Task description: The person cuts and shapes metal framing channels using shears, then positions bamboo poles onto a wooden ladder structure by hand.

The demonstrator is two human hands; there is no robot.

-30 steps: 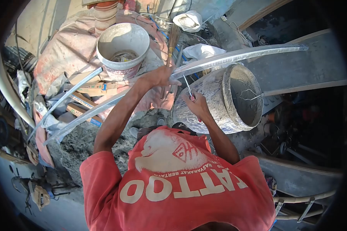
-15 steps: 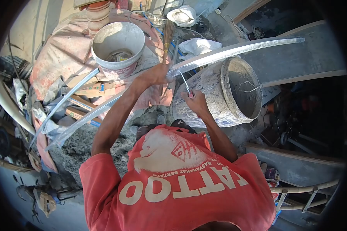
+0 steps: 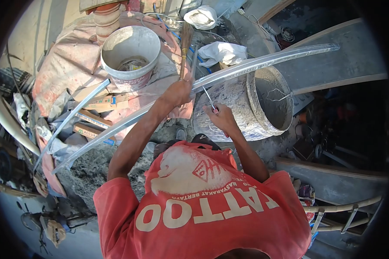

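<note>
A long silvery metal channel (image 3: 268, 61) runs diagonally across the view, from low on the left to the upper right. My left hand (image 3: 177, 93) is closed around it near its middle. Below the channel, my right hand (image 3: 220, 118) grips a red-handled tool (image 3: 209, 97) with a thin, straight metal shaft. The shaft's tip is at the channel's lower edge, just right of my left hand; whether it touches cannot be made out. Behind my right hand a cement-crusted drum (image 3: 229, 108) lies on its side, its mouth facing right.
A pale bucket (image 3: 132, 75) stands on a stained pink sheet (image 3: 60, 69). A broom (image 3: 186, 43) and a white sack (image 3: 222, 52) lie beyond the channel. Another metal strip (image 3: 73, 116) and several boxes (image 3: 90, 129) are at left. A bamboo ladder (image 3: 345, 211) is at lower right.
The channel has tilted slightly, its right end a little lower. My left hand has shifted slightly down with it, and my right hand with the tool has dropped a little.
</note>
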